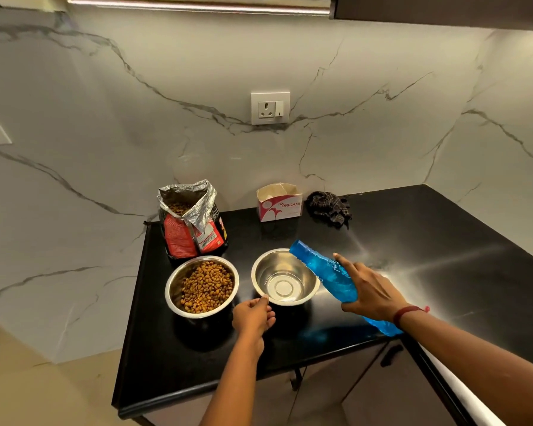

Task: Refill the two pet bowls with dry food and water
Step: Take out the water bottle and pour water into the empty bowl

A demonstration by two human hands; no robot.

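Note:
Two steel bowls stand side by side on the black counter. The left bowl point(202, 285) holds brown dry food. No food lies in the right bowl point(285, 276); whether it holds water I cannot tell. My left hand point(253, 315) pinches the near rim of the right bowl. My right hand point(368, 287) grips a blue plastic bottle point(319, 265), tilted with its mouth over the right bowl's far right rim. No stream of water is visible. An open red food bag point(193, 221) stands behind the left bowl.
An open pink and white cardboard box point(279, 204) and a crumpled dark checked cloth point(330, 207) sit at the back by the marble wall. A wall socket point(270, 108) is above them. The counter point(428, 241) ends at a left edge and a near edge.

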